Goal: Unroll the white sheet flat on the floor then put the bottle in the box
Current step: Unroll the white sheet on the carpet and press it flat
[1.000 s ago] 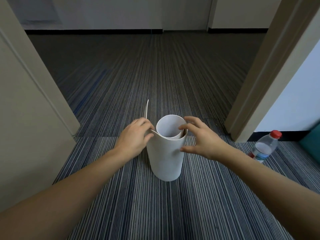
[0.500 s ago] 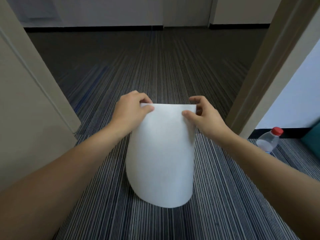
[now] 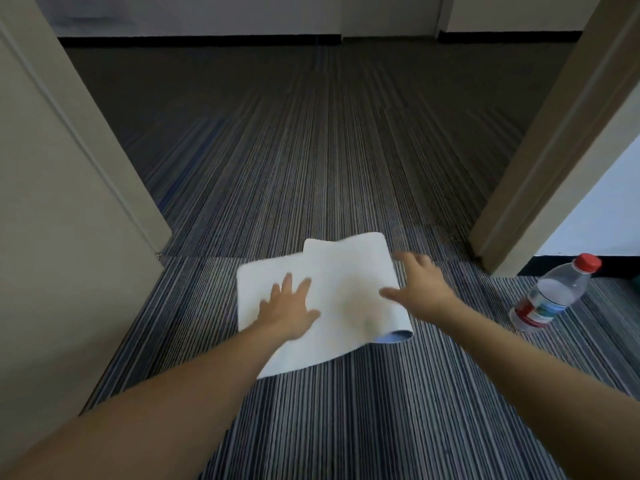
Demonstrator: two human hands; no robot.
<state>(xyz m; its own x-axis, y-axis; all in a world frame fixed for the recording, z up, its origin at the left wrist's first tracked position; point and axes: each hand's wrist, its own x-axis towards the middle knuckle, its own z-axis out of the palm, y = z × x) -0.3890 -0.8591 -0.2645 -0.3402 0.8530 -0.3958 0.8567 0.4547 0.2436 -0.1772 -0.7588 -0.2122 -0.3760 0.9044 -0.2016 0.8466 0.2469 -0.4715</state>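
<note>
Striped carpet [image 3: 346,427] ran the whole floor, and the white sheet [image 3: 339,292] was down on it, near the middle of the doorway strip, where half a second earlier it had stood upright as a loose tube pinched at its top edge by both hands. Now it lay mostly spread, though its right edge curled up off the carpet and the far edge rippled. The left hand [image 3: 287,310] pressed flat on the sheet's left half, fingers spread, gripping nothing. The right hand [image 3: 419,289] was open over the right edge, blurred, contact unclear. The bottle [image 3: 554,294] leaned at the carpet's right edge, untouched. No box showed anywhere. Flattening looked nearly done.
</note>
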